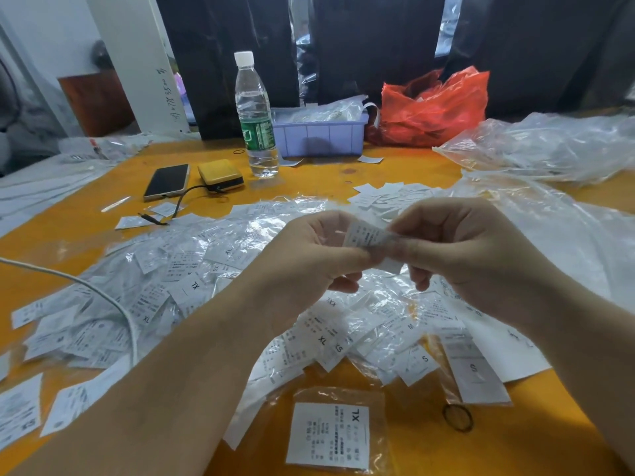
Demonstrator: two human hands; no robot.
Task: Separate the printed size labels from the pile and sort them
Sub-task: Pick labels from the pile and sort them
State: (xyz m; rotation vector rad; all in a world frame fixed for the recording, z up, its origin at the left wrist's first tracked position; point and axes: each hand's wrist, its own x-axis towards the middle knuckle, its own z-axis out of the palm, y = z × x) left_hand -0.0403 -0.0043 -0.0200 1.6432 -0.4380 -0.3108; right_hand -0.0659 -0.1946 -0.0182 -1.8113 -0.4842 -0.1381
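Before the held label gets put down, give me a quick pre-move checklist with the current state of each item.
1. Label pinched by both the left hand and right hand: ok.
2. Size print on held label readable: cannot tell, blurred.
3. Only one label held: cannot tell.
4. Bagged XL label lies apart from the pile near the table's front edge: ok.
5. Rubber band lies clear of bagged XL label: ok.

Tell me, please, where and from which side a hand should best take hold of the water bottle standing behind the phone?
Grip the water bottle round its straight body at the green label band, coming from its near left side. It stands upright, and the purple bin sits close on its right, so that side is crowded. The white cap is narrower and gives less hold.
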